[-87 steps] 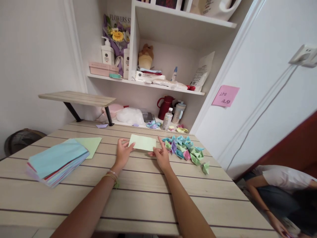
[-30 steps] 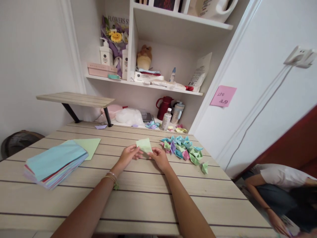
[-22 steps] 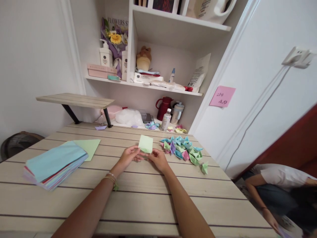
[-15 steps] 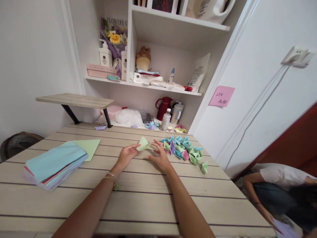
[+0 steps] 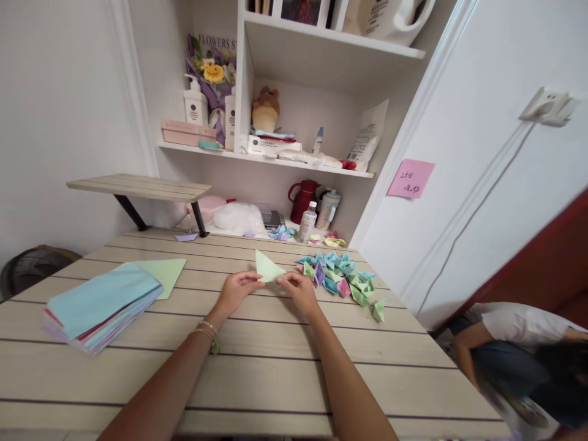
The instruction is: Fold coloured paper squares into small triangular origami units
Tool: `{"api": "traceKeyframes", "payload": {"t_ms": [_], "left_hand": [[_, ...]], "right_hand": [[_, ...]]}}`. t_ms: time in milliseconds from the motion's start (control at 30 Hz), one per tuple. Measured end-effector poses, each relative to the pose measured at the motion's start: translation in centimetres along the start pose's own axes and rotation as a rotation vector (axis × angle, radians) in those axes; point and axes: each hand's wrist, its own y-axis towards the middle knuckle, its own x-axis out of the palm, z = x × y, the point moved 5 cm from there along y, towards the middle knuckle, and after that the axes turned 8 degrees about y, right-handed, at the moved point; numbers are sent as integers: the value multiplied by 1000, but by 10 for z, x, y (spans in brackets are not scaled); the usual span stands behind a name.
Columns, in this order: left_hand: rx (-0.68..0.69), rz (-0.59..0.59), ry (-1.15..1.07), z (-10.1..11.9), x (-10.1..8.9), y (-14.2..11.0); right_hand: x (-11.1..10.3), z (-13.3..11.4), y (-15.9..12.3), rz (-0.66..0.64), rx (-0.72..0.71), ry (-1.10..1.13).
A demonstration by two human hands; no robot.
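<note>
A pale green folded sheet of paper [image 5: 268,268], triangular in outline, is held up over the middle of the table. My left hand [image 5: 237,291] pinches its lower left corner, fingers closed. At the opposite corner my right hand [image 5: 298,290] grips the paper between thumb and fingers. Just right of that hand lies a cluster of folded paper boats [image 5: 333,282] in blue, green, pink and purple. Far to the left sits a stack of coloured paper [image 5: 105,300] with a blue sheet on top, and a green sheet [image 5: 169,272] sticks out behind it.
A small raised stand [image 5: 140,186] occupies the table's back left. Along the back edge are a clear bottle [image 5: 307,222], a red jug [image 5: 303,201] and more folded paper [image 5: 282,232]. Shelves [image 5: 307,160] rise behind. A person [image 5: 519,349] is bent over at the lower right.
My right hand, open beside the paper before, has closed on its right corner. The paper has turned and now shows a taller triangle. The person at right has drawn their arm back.
</note>
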Motion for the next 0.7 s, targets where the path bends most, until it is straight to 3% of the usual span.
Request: {"api": "traceKeyframes", "payload": {"t_ms": [300,533,700], "left_hand": [[-10,-109,19,-1,10,-4],[47,-23,-90,-6,3,4],[-34,-62,-84,-10,4,5]], "right_hand": [[-6,7,2,182,9,40],[1,13,2,63,92,86],[7,5,-1,56,61,39]]}}
